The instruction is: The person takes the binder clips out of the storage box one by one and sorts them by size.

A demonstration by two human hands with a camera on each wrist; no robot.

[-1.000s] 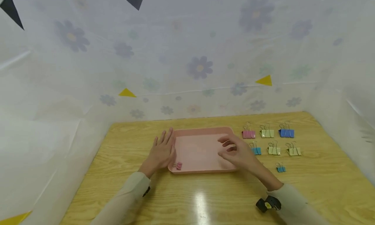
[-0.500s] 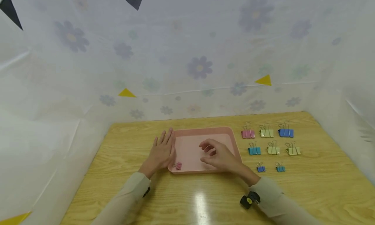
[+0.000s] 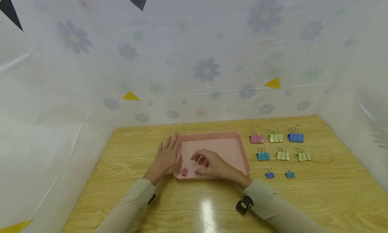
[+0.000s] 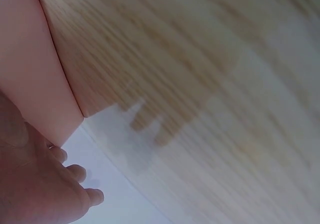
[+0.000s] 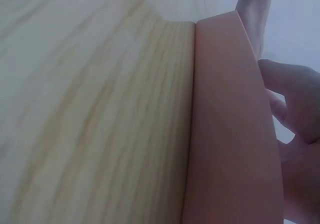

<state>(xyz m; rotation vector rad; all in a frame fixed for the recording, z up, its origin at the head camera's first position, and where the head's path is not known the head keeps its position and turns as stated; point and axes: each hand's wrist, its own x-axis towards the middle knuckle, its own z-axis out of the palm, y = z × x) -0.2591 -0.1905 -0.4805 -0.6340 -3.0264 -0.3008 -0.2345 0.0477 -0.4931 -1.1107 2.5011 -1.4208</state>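
A pink rectangular tray [image 3: 222, 146] lies on the wooden table, with a small pink binder clip [image 3: 183, 172] in its near left corner. Along the tray's left rim rests my left hand [image 3: 165, 159], fingers straight and pointing away from me. My right hand [image 3: 213, 165] hovers over the near part of the tray, thumb and fingers loosely bent and apart, to the right of the pink clip. Nothing shows between them. In the left wrist view the left hand [image 4: 42, 184] is beside the tray's outer wall [image 4: 35, 69]; the right wrist view shows the right hand [image 5: 302, 119] beyond the tray wall [image 5: 230, 129].
Right of the tray, binder clips stand in rows: large pink [image 3: 257, 139], pale yellow [image 3: 276, 138] and blue [image 3: 296, 138] at the back, teal [image 3: 263, 156] and yellow ones [image 3: 283, 155] in the middle, small blue [image 3: 269, 175] and teal [image 3: 290, 175] in front. White flowered sheeting surrounds the table.
My right hand has moved left from the tray's right rim toward the pink clip, uncovering the small blue and teal clips. The left hand has stayed in place.
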